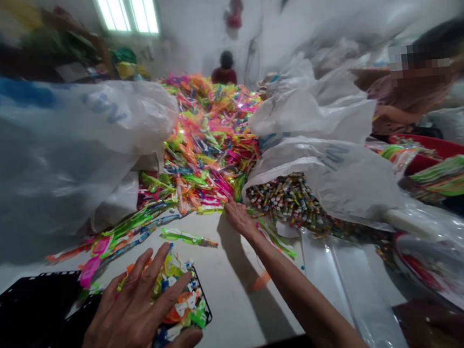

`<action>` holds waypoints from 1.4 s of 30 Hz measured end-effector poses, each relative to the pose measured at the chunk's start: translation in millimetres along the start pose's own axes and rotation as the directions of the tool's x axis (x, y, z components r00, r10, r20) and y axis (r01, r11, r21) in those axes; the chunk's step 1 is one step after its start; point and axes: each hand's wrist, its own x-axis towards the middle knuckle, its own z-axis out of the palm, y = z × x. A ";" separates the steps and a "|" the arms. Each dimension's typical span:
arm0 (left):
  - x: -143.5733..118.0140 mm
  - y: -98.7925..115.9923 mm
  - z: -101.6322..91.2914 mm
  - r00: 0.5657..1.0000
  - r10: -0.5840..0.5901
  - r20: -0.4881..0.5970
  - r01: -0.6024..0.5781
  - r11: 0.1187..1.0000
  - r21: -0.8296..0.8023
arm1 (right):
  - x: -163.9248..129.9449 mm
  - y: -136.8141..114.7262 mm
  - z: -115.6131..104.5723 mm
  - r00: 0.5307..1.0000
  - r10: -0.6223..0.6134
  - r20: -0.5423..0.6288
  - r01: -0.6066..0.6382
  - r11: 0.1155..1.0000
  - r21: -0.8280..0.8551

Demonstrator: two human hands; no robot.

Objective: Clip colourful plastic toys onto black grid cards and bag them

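Left hand point(121, 322) low in view, back uppermost, palm down; fingers point(154, 274) spread and nearly straight, pointing forward. Thumb point(182, 345) held well apart, out to the right. Right forearm point(291, 274) bare, slanting forward and inward from the lower right. Right hand point(238, 217) far ahead of the left, small in view, knuckles up (its fingertips too indistinct to read).
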 end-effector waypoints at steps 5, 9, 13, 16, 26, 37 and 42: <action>3.7 4.5 -2.5 1.000 0.005 -0.002 -0.005 1.000 -0.024 | -0.7 0.5 -1.0 0.998 -0.045 0.040 0.044 0.999 0.025; 8.9 9.6 -6.5 1.000 -0.025 -0.009 0.025 1.000 -0.013 | -14.3 -4.7 -9.4 0.992 -0.041 0.122 0.034 0.998 0.056; 10.5 9.4 -11.6 0.998 0.035 -0.045 -0.033 0.999 0.032 | -23.1 3.2 -18.6 0.983 -0.045 0.176 0.035 0.998 0.056; 10.2 8.7 -15.9 0.996 0.080 -0.038 -0.076 0.993 0.091 | -12.7 -8.8 -21.1 0.995 0.002 0.097 -0.005 0.999 0.036; 11.1 8.4 -13.9 0.997 0.073 0.010 -0.074 0.985 0.159 | 50.6 -101.5 32.3 0.919 -0.374 -0.124 0.377 0.926 -0.005; 18.1 13.8 -22.3 0.998 0.033 -0.045 -0.028 0.995 0.100 | 33.8 -66.5 -9.7 0.956 -0.222 0.193 0.170 0.952 0.254; 10.9 15.1 -21.3 1.000 0.012 0.008 -0.012 0.999 0.039 | -17.4 -46.8 -19.3 0.982 -0.156 0.106 0.105 0.920 0.377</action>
